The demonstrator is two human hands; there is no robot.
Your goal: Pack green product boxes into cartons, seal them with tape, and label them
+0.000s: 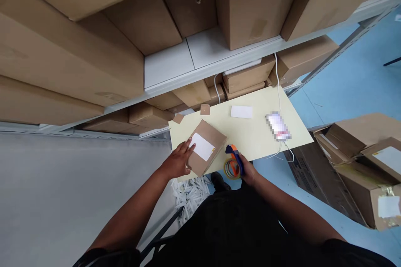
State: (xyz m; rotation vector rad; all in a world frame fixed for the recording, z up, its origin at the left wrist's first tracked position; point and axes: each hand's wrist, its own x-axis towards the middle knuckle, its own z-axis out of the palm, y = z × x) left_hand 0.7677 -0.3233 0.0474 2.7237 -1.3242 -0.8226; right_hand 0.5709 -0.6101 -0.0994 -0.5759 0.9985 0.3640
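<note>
A small cardboard box lies on the pale table board, with a white label on its top. My left hand rests against the box's left side, fingers spread and fingertips on the label's edge. The palm side is hidden. My right hand is closed round the handle of a blue and orange tape dispenser. A roll of yellowish tape sits in the dispenser. The dispenser is just right of the box, near the table's front edge, and looks apart from the box.
A white paper, two small cardboard pieces and a blurred phone-like device with white cables lie on the table. Shelves with large boxes overhang it. Paper strips are below left; opened boxes stand right.
</note>
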